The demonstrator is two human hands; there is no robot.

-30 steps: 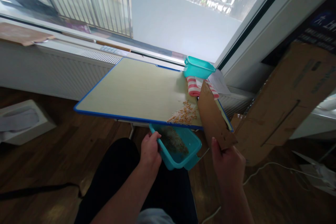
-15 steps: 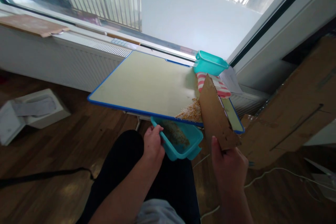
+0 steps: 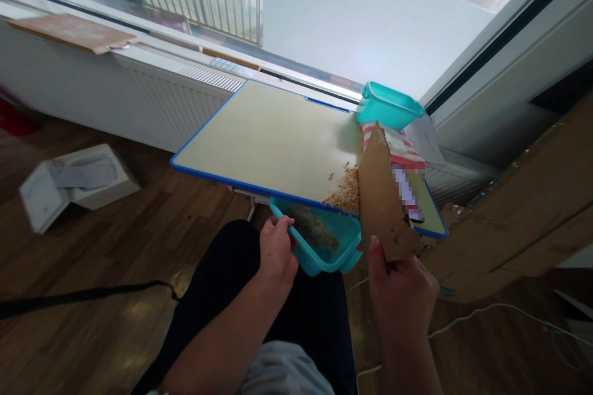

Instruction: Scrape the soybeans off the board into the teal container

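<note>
My left hand [image 3: 278, 250] grips the left rim of a teal plastic tub [image 3: 349, 254], held just below the front edge of the table [image 3: 273, 136]. A layer of dull, grainy material [image 3: 315, 228] lies inside the tub. In my right hand [image 3: 403, 290] is a piece of brown cardboard [image 3: 382, 203], thumb on its near face, its long edge standing against the tabletop. Left of the cardboard, a heap of yellow and whitish grains [image 3: 346, 191], like corn kernels with rice, reaches the table's blue edge above the tub. The fingertips of my right hand are hidden.
A second teal tub [image 3: 389, 108] and a red-and-white striped cloth [image 3: 407, 157] sit at the table's far right. Behind stand a radiator [image 3: 185, 105] and a window. A large cardboard box [image 3: 519, 216] is to the right; an open white box [image 3: 102, 179] lies on the floor.
The cardboard has moved left relative to the table, and the grain heap is narrower, with a few kernels loose at its far side. The whole view has shifted slightly.
</note>
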